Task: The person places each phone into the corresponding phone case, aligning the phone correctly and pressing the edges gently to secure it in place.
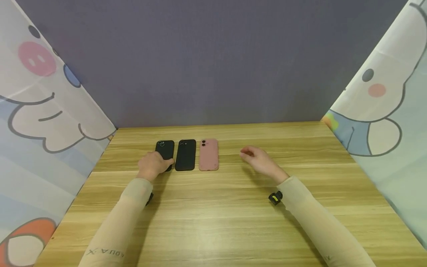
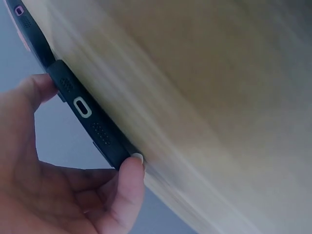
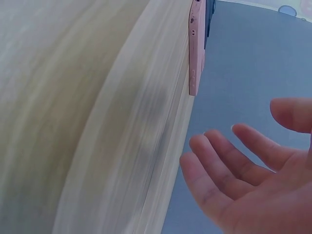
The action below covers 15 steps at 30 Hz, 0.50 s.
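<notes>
Three phones lie side by side, camera ends toward the back. My left hand (image 1: 152, 164) grips the leftmost black phone (image 1: 165, 148) across its width, partly covering it. In the left wrist view, the thumb and a finger hold opposite long edges of this black phone (image 2: 90, 114), and its charging port faces the camera. Just right of it lies a second black phone (image 1: 185, 155), then a pink phone (image 1: 209, 155). My right hand (image 1: 261, 161) hovers over the table right of the pink phone, holding nothing. Its fingers (image 3: 209, 183) are loosely bent in the right wrist view.
The wood-grain table (image 1: 213, 218) meets a dark grey panel (image 1: 213, 63) at the back. Cartoon-printed panels stand at the left (image 1: 50, 100) and right (image 1: 383, 85). A black wrist device (image 1: 275, 197) sits at the right cuff.
</notes>
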### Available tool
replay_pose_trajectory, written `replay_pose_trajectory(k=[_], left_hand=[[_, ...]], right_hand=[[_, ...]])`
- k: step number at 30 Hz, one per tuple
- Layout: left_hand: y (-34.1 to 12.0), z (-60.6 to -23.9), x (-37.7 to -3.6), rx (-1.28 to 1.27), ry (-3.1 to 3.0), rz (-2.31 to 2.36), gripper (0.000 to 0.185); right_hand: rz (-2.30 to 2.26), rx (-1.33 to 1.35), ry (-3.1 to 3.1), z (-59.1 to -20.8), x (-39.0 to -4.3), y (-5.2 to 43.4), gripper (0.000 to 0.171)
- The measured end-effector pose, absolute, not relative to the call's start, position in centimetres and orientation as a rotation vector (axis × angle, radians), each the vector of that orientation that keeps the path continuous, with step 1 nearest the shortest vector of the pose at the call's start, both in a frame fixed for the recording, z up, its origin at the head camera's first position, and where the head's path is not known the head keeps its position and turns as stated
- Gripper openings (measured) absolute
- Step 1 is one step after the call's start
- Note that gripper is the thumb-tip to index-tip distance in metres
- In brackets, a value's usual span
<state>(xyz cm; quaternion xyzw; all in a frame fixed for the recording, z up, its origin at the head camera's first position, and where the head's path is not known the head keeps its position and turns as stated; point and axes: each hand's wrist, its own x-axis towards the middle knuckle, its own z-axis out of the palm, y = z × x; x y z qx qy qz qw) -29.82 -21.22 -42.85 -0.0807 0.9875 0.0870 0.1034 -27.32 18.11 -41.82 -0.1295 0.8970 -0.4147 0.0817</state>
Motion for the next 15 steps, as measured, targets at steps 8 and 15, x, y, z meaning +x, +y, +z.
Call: replay_pose_trajectory(k=[8, 15], left_hand=[[-21.2, -42.9, -29.5, -0.221, 2.897, 0.221, 0.088], [-20.1, -42.0, -28.7, -0.213, 2.867, 0.240, 0.086]], right_hand=[[-1.192, -0.408, 2.715, -41.8, -27.3, 18.8, 0.051], [-1.039, -0.428, 2.810, -41.8, -27.2, 19.4, 0.058]])
